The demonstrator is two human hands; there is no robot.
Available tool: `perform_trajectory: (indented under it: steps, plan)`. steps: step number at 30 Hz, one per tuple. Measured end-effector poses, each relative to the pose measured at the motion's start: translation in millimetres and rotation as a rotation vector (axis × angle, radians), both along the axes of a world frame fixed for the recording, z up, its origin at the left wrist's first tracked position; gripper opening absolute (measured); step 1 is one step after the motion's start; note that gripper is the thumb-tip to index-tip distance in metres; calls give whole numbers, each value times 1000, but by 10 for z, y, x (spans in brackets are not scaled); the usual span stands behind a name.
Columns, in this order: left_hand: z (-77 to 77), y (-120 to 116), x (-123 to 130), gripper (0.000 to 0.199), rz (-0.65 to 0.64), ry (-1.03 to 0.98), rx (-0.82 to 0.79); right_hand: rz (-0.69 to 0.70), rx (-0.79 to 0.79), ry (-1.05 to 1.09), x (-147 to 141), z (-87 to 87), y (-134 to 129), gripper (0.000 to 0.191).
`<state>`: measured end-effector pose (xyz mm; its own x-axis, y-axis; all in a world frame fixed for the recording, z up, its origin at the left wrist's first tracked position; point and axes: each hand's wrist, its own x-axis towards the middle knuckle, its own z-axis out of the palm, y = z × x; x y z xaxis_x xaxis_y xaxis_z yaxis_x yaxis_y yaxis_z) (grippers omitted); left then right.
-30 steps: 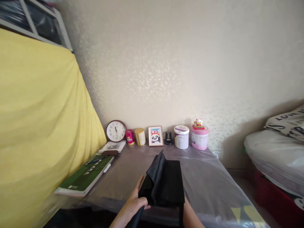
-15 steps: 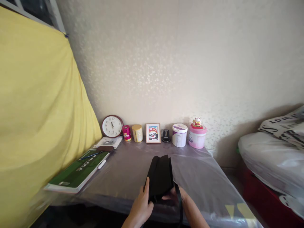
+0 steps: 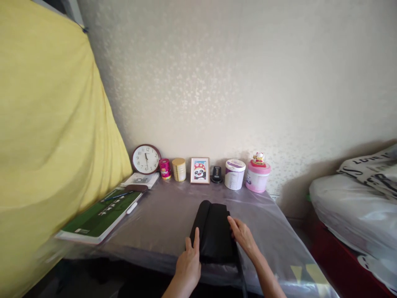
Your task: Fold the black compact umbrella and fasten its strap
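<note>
A black bag point(image 3: 214, 234) lies at the front edge of the table, its left side a rounded roll and its right side a flatter panel. A thin dark strap hangs from its lower right. My left hand point(image 3: 190, 260) holds the rolled side from the left, index finger stretched along the top and the thumb out of sight. At the right edge of the panel, my right hand point(image 3: 241, 234) pinches the black material between thumb and fingers. Both hands stay on the bag, and its underside is hidden.
Along the wall stand a clock point(image 3: 146, 159), a pink tin point(image 3: 165, 169), a yellow-lidded canister point(image 3: 179, 170), a framed panda picture point(image 3: 199, 170), a small black device point(image 3: 216, 174) and two tubs, one topped by a cat figurine point(image 3: 258, 159). At left lies a green book point(image 3: 96, 215).
The bag has gone from tilted up to lying flatter and wider. My right hand has come from beneath it up to its right edge. My left hand stays on the left side.
</note>
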<state>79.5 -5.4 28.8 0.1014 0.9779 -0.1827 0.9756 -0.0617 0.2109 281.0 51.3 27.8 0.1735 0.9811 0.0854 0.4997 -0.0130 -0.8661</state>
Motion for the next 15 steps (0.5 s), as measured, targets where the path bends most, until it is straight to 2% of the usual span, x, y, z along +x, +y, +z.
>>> perform_trajectory:
  steps: [3,6,9,13,15]
  plan:
    - [1,-2,4,88,-8,-5,7,-8,-86,46,-122,32,-23,37]
    - [-23,0,-3,86,-1,-40,18,-14,-23,48,-190,46,29,29]
    - [-26,6,0,83,3,-47,8,101,72,162,-272,112,114,25]
    - [10,16,22,85,12,-40,4,217,66,380,-516,240,248,29]
    - [15,21,25,86,16,-56,7,249,61,430,-673,250,331,29]
